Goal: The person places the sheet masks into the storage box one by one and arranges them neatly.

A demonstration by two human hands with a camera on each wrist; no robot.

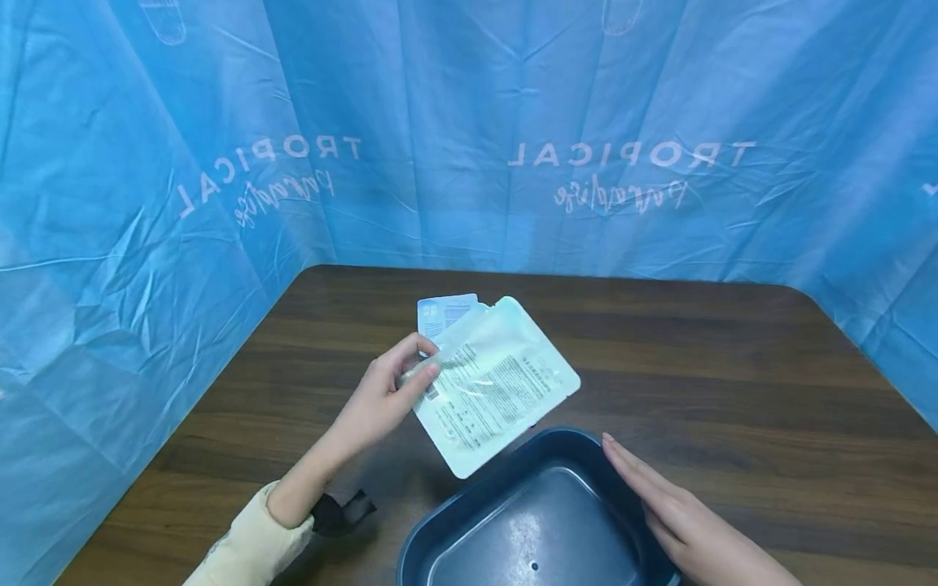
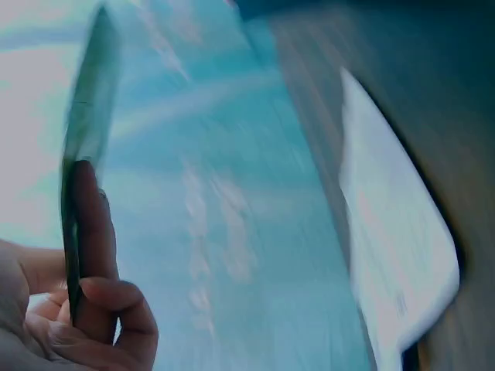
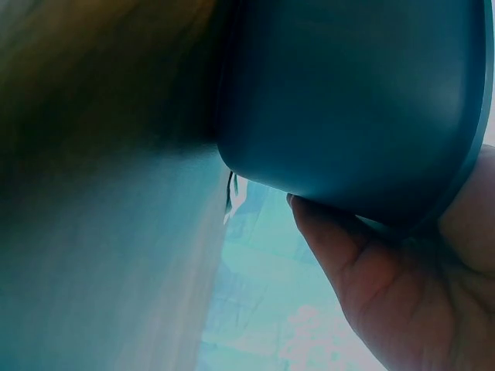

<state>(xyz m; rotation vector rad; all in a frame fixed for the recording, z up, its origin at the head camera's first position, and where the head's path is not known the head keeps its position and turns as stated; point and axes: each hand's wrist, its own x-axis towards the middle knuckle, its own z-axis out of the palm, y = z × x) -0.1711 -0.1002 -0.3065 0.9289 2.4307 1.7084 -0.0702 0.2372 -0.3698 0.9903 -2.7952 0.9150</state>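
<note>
My left hand (image 1: 388, 382) pinches a pale green-white flat packet (image 1: 506, 387) by its left corner, thumb on the printed face. The packet hangs tilted over the far left rim of a dark blue plastic basin (image 1: 542, 529). In the left wrist view, the packet (image 2: 89, 116) appears nearly edge-on between thumb and fingers. A second, pale blue packet (image 1: 443, 313) lies on the table behind it, partly covered by the held one. My right hand (image 1: 681, 513) holds the basin at its right side, fingers along the outer wall (image 3: 356, 93) and thumb at the rim.
The dark wood-grain table (image 1: 733, 366) has rounded far corners. A blue curtain (image 1: 469, 212) with mirrored white lettering surrounds its left, back and right sides. A black strap (image 1: 340, 514) sits at my left wrist, below a cream sleeve (image 1: 252, 541).
</note>
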